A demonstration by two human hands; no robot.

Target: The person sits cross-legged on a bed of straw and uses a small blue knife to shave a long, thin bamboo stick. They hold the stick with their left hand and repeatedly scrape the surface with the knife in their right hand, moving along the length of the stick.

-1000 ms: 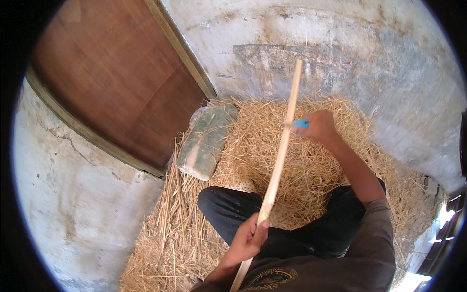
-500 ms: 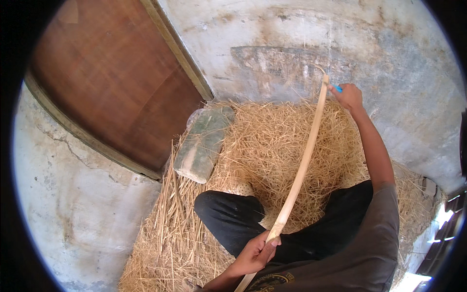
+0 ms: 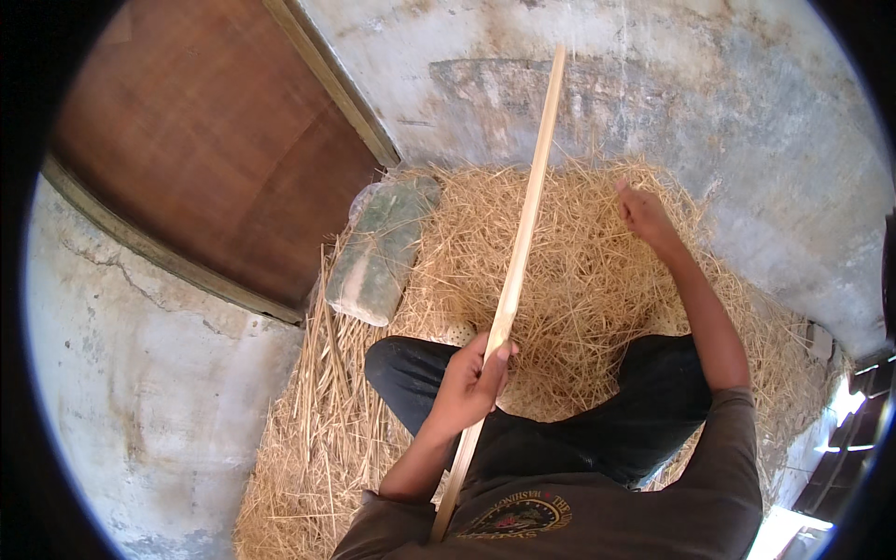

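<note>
A long, pale bamboo strip [image 3: 528,224] stands slanted in front of me, its far end up against the view of the wall and its lower end by my shirt. My left hand [image 3: 471,385] is closed around it near the lower third, thumb on top. Apart from the strip, over the straw to the right, my right hand [image 3: 644,217] is curled closed. Whatever it holds is hidden by the fingers; no blue shows there now.
Loose straw shavings [image 3: 579,280] cover the floor around my crossed legs [image 3: 607,425]. A greenish stone-like block [image 3: 378,252] lies at the left, beside thin sticks [image 3: 322,392]. A brown door panel [image 3: 224,159] and a stained wall [image 3: 709,103] stand behind.
My left hand has risen up and forward with the strip, which now stands straighter. My right hand has come off the strip's far end and moved down; the blue thing in it no longer shows.
</note>
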